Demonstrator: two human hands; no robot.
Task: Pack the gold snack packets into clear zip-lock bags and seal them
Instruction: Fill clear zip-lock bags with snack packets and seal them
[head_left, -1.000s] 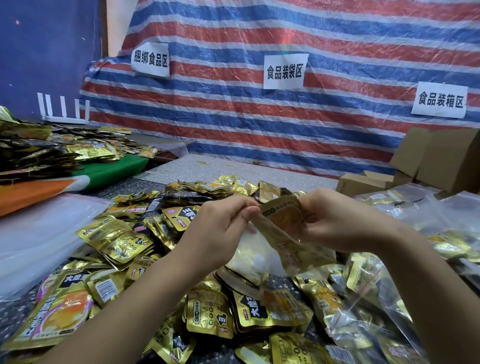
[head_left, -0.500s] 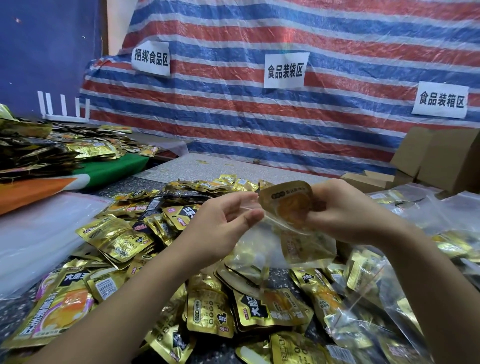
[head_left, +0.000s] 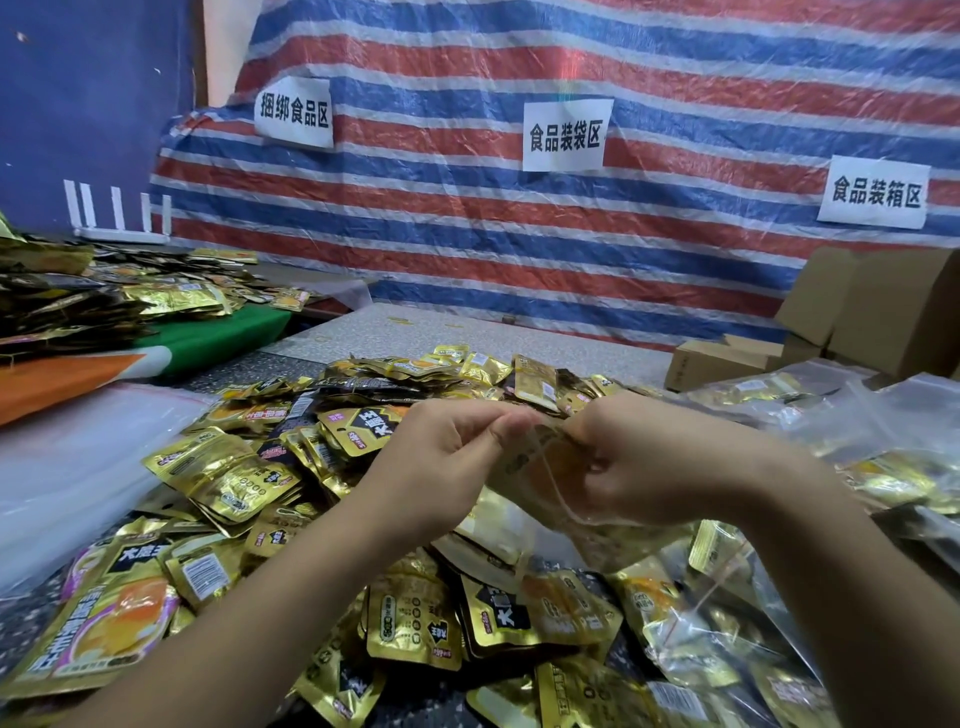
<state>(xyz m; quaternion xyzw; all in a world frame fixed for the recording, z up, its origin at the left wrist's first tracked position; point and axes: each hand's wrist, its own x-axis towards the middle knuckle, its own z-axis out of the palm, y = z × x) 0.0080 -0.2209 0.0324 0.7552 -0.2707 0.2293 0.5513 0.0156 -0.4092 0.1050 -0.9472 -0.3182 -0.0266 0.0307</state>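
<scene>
A clear zip-lock bag (head_left: 613, 540) with a gold snack packet (head_left: 524, 467) inside it hangs between my hands above the pile. My left hand (head_left: 441, 462) pinches the bag's top edge between thumb and fingers. My right hand (head_left: 654, 462) grips the same edge from the right, fingers curled over it. A heap of loose gold snack packets (head_left: 415, 618) covers the table under and around both hands.
Filled clear bags (head_left: 893, 467) lie at the right. A stack of empty clear bags (head_left: 67, 467) sits at the left. Cardboard boxes (head_left: 883, 306) stand at the back right. More gold packets (head_left: 104, 296) pile up on the far-left table. A striped tarp hangs behind.
The gold packet that stuck out above the bag's mouth has gone down inside. Both hands have come together on the bag's top edge and lowered slightly.
</scene>
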